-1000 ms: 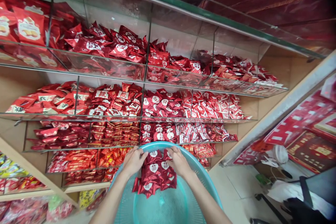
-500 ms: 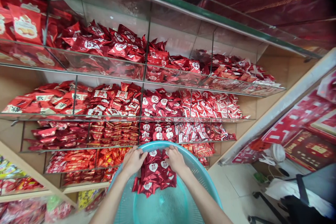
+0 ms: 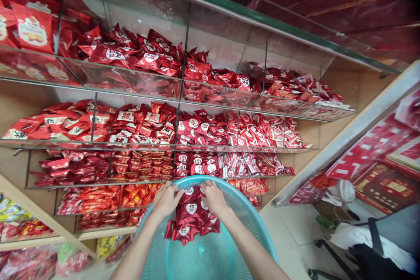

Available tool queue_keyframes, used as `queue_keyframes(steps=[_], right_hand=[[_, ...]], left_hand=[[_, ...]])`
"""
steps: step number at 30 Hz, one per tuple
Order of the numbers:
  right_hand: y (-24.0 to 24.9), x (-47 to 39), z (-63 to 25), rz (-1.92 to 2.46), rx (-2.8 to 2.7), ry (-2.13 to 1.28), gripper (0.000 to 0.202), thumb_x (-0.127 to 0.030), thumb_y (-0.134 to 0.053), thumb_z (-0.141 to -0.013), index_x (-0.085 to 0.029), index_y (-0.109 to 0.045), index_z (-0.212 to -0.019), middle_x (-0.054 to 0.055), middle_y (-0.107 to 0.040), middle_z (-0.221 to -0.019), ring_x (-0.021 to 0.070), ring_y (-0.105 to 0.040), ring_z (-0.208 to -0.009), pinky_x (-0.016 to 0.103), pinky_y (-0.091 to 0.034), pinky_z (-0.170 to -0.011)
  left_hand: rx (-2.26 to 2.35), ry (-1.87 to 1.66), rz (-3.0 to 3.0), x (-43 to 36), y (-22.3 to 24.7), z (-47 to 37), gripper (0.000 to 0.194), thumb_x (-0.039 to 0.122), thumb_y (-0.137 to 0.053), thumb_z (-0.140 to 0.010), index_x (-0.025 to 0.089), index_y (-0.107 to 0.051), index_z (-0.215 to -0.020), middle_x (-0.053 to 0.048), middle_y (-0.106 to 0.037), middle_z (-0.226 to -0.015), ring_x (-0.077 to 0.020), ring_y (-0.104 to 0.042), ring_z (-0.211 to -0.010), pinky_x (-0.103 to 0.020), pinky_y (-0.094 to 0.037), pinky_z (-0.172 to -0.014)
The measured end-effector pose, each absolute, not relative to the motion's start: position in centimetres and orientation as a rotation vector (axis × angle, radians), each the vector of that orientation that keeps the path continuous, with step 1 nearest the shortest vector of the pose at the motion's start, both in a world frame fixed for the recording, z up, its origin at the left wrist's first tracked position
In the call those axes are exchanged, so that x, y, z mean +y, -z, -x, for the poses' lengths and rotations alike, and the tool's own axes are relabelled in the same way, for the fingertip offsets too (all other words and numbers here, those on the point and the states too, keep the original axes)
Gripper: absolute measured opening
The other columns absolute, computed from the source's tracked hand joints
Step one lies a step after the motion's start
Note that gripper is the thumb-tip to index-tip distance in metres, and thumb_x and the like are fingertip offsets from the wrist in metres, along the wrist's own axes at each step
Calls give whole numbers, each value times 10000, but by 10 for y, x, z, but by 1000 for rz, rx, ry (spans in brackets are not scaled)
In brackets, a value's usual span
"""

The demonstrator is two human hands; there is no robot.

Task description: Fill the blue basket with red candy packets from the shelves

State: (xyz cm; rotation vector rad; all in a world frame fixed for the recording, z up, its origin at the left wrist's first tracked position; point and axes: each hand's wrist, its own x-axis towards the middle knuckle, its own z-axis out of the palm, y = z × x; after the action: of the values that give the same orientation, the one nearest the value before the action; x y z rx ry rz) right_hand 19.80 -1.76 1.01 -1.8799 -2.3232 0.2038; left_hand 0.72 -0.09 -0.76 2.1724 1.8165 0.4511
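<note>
Your left hand [image 3: 168,200] is at the far edge of the basket [image 3: 260,223], left of its middle, fingers bent down and thumb pointing in toward the red packets [image 3: 191,217]. You have your right hand [image 3: 215,200] on the other side of them, fingers curled over the pile's far right corner. Whether either hand truly grips a packet or only presses on it, I cannot tell. The packets sit bunched between your hands, inside the basket's rim toward its far edge, white heart labels facing up; the basket's floor shows bare on the near side. Past the far edge stands the rack [image 3: 341,81], its middle shelf holding matching packs [image 3: 201,127].
</note>
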Motion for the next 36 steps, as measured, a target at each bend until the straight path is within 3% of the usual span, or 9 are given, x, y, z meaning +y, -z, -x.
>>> queue_keyframes(steps=[11, 24, 36], right_hand=[[11, -14, -213, 1639, -2188, -406, 461, -52, -478, -702, -216, -557, -1125, 61, -515, -1135, 202, -466, -1070, 297, -393, -913], [22, -11, -220, 1384, -1991, -588, 403, -32, -447, -690, -191, -580, -1036, 61, -534, -1076, 168, -508, -1036, 304, -382, -940], [17, -14, -219, 1483, -1992, -602, 371, -43, -457, -705, -206, -602, -1005, 49, -572, -1072, 170, -527, -1039, 298, -392, -917]], left_hand=[[1804, -480, -2185, 0, 10, -6, 348, 460, -391, -831, 208, -575, -677, -24, -581, -821, -158, -561, -775, -259, -363, -693], [1796, -485, -2192, 0, 9, -6, 338, 450, -399, -838, 202, -559, -674, -18, -568, -796, -153, -555, -781, -252, -376, -735], [1786, -469, -2177, -2, 3, -6, 332, 447, -397, -837, 207, -582, -701, -28, -585, -829, -166, -556, -825, -259, -373, -732]])
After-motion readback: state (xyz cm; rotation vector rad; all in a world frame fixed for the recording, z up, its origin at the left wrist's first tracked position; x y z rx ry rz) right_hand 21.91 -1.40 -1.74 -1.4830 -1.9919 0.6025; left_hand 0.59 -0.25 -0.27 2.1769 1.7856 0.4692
